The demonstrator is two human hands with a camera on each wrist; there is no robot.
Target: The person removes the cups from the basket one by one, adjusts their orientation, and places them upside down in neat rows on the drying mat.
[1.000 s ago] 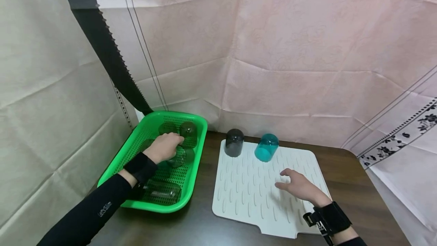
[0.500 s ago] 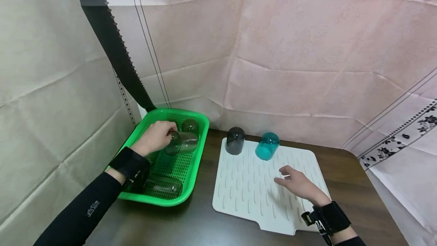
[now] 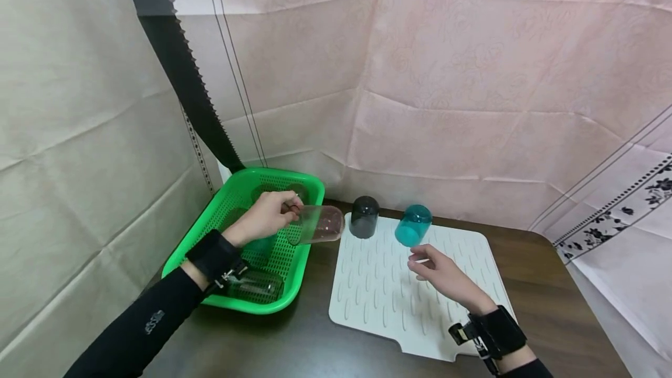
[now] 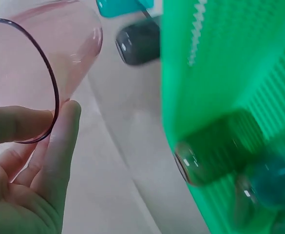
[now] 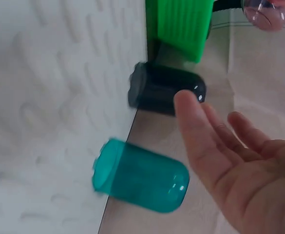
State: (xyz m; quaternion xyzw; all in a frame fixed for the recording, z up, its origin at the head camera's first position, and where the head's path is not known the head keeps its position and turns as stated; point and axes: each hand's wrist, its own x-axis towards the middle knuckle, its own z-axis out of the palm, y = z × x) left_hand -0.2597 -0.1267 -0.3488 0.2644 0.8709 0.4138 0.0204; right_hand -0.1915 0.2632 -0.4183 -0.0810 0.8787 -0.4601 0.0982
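Note:
My left hand (image 3: 268, 217) pinches the rim of a pale pink see-through glass (image 3: 326, 225), thumb inside and fingers outside in the left wrist view. The glass lies sideways in the air, its base toward the right, past the right rim of the green basket (image 3: 262, 308). Over a white ridged drying board (image 3: 367, 302), my right hand (image 3: 446, 276) hovers with loosely bent fingers and holds nothing. Just beyond its fingertips a teal glass (image 3: 413, 225) stands upside down on the board. A dark grey glass (image 3: 364, 220) stands upside down to its left.
Several glasses lie in the basket, among them a clear one (image 3: 257, 284) near its front and a greenish-looking one (image 4: 218, 148) in the left wrist view. The brown wooden table (image 3: 546, 302) ends at hanging cloth (image 3: 446, 74) behind and to the sides.
My left hand has lifted the pink glass out of the basket and carried it right, over the rim. My right hand has moved slightly up and left, closer to the teal glass.

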